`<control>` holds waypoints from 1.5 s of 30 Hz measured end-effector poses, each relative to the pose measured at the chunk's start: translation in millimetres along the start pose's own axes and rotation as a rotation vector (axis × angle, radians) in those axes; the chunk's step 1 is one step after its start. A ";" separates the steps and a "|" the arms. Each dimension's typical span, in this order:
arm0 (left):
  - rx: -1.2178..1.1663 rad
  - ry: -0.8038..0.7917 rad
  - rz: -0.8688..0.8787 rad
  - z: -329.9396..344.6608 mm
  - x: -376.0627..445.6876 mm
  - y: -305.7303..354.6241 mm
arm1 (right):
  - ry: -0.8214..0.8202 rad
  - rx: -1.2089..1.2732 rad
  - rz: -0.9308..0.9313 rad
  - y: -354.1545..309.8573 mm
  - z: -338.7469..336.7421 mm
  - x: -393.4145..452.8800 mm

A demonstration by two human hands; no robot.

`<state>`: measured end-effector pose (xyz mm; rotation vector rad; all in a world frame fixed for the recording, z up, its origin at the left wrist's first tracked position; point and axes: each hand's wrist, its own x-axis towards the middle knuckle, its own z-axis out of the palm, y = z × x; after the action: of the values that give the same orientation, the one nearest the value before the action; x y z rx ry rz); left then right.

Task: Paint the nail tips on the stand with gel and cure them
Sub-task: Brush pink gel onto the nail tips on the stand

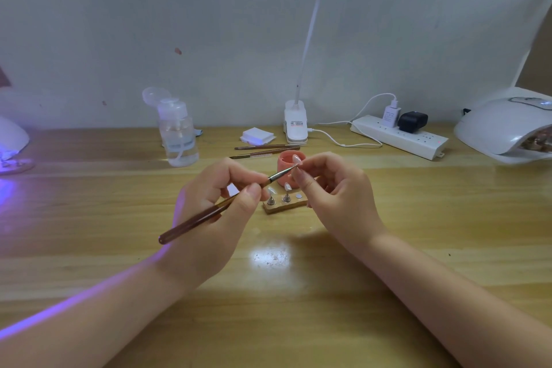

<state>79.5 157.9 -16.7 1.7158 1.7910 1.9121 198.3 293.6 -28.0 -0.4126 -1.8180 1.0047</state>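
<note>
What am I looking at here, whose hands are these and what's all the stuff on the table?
This is one picture from a camera worn on a person's head, looking down at their own bare hands over a wooden table. The left hand holds a thin brush. The right hand pinches a nail tip, and the bristles touch it. Below stands a small wooden stand with two more tips, beside a pink jar. Further back: a pump bottle, spare brushes, a power strip and a curing lamp.

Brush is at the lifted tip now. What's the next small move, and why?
Probably stroke the brush in the left hand along the nail tip pinched by the right hand: the bristles sit at it, and its slot on the stand is empty.
</note>
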 end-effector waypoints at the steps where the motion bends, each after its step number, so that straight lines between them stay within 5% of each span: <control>1: -0.002 0.008 0.000 0.4 -0.1 0.0 | 0.007 -0.007 -0.005 0.0 0.0 0.2; 8: -0.001 -0.004 -0.092 3.5 1.9 -2.8 | 0.059 -0.077 -0.071 1.0 -0.6 0.0; 45: 0.034 -0.001 -0.006 1.3 -0.1 3.0 | 0.069 -0.201 -0.150 3.4 -4.5 3.4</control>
<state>82.3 157.7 -15.0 1.7187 1.8364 1.8893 200.2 300.0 -27.9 -0.4202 -1.8640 0.7002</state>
